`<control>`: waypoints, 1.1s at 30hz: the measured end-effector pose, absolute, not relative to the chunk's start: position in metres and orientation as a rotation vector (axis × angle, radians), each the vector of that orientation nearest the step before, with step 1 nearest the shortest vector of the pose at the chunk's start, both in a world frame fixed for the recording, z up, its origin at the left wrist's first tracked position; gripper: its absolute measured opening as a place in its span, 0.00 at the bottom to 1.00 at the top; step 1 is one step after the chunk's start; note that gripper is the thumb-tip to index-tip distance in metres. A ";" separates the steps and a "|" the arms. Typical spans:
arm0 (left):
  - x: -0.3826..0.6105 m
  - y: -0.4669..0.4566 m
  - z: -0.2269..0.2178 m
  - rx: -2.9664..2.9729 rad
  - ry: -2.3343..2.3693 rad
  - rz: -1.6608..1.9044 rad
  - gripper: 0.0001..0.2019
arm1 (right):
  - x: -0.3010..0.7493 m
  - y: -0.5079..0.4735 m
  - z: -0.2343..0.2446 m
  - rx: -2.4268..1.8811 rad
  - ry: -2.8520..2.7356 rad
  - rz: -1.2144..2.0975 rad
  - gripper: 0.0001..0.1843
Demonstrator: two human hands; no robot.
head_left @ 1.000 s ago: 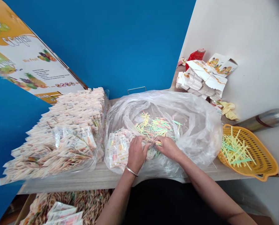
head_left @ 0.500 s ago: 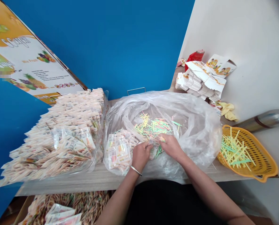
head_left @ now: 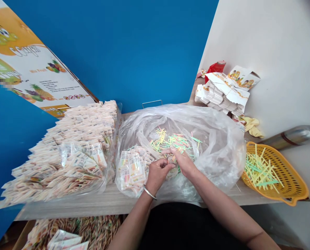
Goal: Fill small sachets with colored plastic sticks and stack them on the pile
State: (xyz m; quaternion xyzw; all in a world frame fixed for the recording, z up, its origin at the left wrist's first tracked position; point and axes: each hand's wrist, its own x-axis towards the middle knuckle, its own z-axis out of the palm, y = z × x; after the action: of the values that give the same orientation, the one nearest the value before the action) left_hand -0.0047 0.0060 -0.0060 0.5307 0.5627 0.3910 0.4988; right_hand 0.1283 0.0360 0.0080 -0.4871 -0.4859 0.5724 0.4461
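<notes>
- One small printed packet (head_left: 171, 159), partly hidden by the fingers, sits between both hands, above the inside of a clear plastic bag (head_left: 222, 152)
- Left hand (head_left: 158, 175), a metal bangle (head_left: 149, 192) at its wrist, curls closed on the packet's near edge
- Right hand (head_left: 183, 163) comes in from the other side and pinches the packet's far edge between thumb and fingers
- Thin pastel sticks (head_left: 170, 141) in green, yellow and pink lie loose in the bag, just beyond the hands
- Stacked sachets (head_left: 132, 170) lie in the same bag, just beside the left hand
- Much larger heap of sachets (head_left: 66, 156) fills a second clear bag (head_left: 110, 139) beside the first, on a pale wooden table (head_left: 92, 205)
- Orange-yellow plastic basket (head_left: 281, 175) holding more sticks (head_left: 260, 170) sits at the table's right end, near a steel cylinder (head_left: 293, 137)
- Printed white cartons (head_left: 217, 92), a yellow cloth (head_left: 252, 126) and a red bag (head_left: 214, 67) sit farther back, against a white wall (head_left: 282, 52)
- Fruit poster (head_left: 27, 66) leans against a blue wall (head_left: 118, 52)
</notes>
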 end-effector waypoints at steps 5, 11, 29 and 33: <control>-0.008 0.007 -0.011 1.438 1.251 0.946 0.14 | 0.136 0.038 0.011 -1.195 -1.481 1.367 0.27; -0.005 0.003 -0.013 1.435 1.207 0.975 0.17 | 0.142 0.037 0.035 -1.117 -1.639 1.272 0.29; -0.111 -0.005 -0.066 1.833 2.101 1.335 0.10 | 0.106 0.159 -0.014 -1.553 -2.783 0.288 0.24; -0.110 -0.006 -0.064 1.835 2.086 1.328 0.10 | 0.098 0.169 -0.033 -1.569 -2.824 0.205 0.25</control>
State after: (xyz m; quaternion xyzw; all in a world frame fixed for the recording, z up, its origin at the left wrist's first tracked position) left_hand -0.1101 -0.0055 -0.0640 0.5955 0.6772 0.4311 0.0310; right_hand 0.0977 0.1685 -0.0331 -0.4842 -0.8714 0.0634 -0.0476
